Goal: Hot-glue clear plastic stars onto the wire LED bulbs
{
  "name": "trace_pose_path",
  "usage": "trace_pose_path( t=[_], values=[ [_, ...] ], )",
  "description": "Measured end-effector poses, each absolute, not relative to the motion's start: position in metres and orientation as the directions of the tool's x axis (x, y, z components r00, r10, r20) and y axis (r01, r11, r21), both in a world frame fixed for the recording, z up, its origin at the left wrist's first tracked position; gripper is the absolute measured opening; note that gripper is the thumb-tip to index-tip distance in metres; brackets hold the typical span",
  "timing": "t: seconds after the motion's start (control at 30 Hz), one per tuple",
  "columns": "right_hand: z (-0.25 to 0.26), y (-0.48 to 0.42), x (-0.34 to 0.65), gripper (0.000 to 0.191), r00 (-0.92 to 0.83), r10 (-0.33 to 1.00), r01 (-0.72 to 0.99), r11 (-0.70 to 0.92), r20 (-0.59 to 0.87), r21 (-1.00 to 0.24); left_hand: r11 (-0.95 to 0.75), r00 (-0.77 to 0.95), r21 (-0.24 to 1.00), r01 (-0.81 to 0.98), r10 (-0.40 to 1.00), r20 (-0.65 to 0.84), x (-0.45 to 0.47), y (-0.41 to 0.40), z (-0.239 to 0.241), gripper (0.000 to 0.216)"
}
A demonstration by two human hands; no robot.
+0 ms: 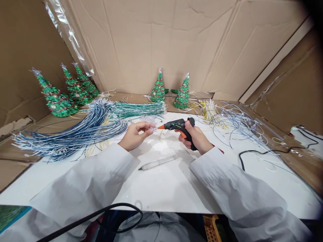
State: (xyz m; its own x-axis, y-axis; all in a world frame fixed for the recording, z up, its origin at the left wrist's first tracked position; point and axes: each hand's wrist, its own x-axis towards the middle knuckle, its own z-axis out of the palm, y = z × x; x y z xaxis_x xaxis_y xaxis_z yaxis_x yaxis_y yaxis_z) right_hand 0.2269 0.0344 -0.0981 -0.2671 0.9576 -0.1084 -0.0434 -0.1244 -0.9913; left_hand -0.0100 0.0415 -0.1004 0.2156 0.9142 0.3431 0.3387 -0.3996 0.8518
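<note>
My right hand [198, 137] grips a black and orange hot glue gun [175, 124] by its handle, its orange nozzle aimed left. Pinched between the thumb and fingertips of my left hand [136, 134] is a small clear plastic piece [153, 128], perhaps a star; its shape is hard to make out. The nozzle tip is at or very close to this piece. Below the hands, a clear pen-like stick [158, 162] with a dark tip lies on the white tabletop [151, 188].
Small decorated Christmas trees [183, 92] with silver stars stand at the back, others [57, 97] at left. Bundles of blue wires [75, 134], green wires [141, 109] and yellow wires [210, 111] lie around. Loose wires [242, 121] and a black cable [267, 152] are at right. Cardboard walls [156, 43] surround the table.
</note>
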Motion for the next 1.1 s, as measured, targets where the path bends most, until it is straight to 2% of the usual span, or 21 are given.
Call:
trace_pose_path(
  t=[1.1],
  values=[
    [-0.0984,0.0332,0.2280,0.067,-0.261,0.951,-0.007,-0.171,-0.163,-0.985,-0.349,0.204,0.895,0.277,0.932,0.300,-0.0061,0.0376,-0.0999,0.032]
  ],
)
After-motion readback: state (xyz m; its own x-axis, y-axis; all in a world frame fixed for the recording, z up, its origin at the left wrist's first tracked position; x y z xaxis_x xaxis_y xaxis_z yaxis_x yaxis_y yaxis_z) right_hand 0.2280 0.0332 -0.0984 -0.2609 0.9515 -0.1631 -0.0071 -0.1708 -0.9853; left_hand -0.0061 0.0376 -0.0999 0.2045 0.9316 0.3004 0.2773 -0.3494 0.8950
